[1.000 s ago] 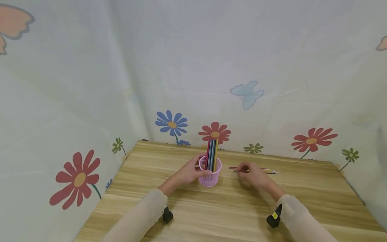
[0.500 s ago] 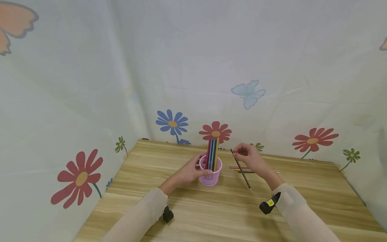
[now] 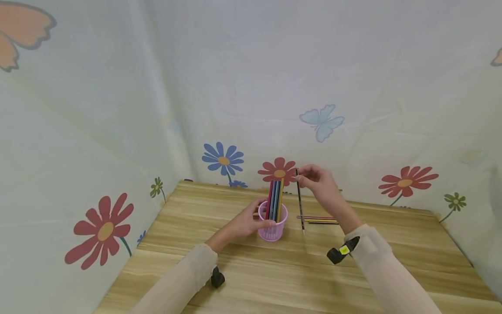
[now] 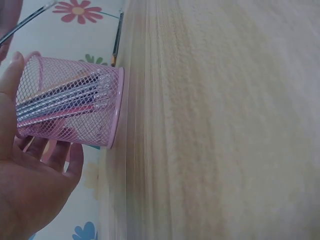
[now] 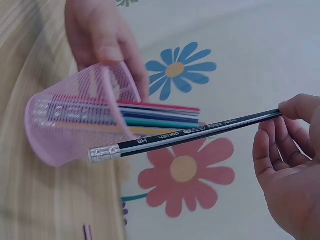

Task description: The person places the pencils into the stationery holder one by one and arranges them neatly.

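My left hand (image 3: 244, 224) grips a pink mesh pencil cup (image 3: 272, 233) at its rim, thumb in front and fingers behind. Several pencils (image 3: 276, 200), red, dark, green and yellow, lean in the cup with their metal-banded ends down, seen through the mesh in the left wrist view. To the right of the cup, my right hand (image 3: 323, 187) pinches a black pencil (image 3: 300, 203) near its top between thumb and fingertips. This pencil hangs nearly upright, with its silver ferrule end (image 5: 104, 153) lowest and apart from the cup.
Several loose pencils (image 3: 319, 219), pinkish, yellow and black, lie on the wooden table (image 3: 251, 279) right of the cup. A flower-printed cloth wall (image 3: 251, 87) stands behind the table. A small black camera (image 3: 341, 253) sits on each wrist.
My right hand has lifted the black pencil off the table, up and to the left, turning it from flat to nearly upright. My left hand and the cup have stayed in place.
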The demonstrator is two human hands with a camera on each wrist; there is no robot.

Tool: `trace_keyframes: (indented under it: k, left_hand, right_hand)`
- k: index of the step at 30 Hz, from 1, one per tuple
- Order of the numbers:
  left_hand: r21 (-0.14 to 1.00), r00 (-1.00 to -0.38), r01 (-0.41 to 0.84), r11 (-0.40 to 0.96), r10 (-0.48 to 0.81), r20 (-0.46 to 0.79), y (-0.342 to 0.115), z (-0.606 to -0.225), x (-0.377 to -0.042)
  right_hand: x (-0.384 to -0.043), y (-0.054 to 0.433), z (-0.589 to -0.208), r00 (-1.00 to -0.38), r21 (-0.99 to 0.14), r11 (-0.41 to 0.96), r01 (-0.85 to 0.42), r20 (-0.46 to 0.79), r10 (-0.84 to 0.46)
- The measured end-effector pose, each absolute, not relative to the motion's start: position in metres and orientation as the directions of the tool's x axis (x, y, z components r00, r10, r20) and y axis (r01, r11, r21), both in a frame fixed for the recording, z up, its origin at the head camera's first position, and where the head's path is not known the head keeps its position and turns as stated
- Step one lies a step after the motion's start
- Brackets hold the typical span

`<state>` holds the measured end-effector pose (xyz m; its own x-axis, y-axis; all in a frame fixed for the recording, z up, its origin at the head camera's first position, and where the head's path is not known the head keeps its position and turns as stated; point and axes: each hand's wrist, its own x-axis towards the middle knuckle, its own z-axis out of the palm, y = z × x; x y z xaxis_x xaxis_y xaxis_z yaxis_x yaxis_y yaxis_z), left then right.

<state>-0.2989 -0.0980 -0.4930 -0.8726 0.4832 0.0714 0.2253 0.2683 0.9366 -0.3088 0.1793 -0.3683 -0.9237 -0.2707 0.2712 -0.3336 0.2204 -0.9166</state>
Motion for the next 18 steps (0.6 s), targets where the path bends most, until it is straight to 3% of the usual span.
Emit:
trace_keyframes:
  k: [9,18]
  left_hand:
    - [0.933,-0.875,0.227,0.28,0.478,0.07,-0.099,-0.495,-0.3]
    - [0.931,-0.876,0.229,0.283,0.478,0.07,-0.098,-0.494,-0.295]
  right_hand:
    - [-0.31,0.167,-0.346,-0.922,-0.92,0.156,-0.358,0.322,-0.215]
    - [-0.313,0.169,-0.348,-0.929,-0.938,0.059,-0.342,0.328,-0.173]
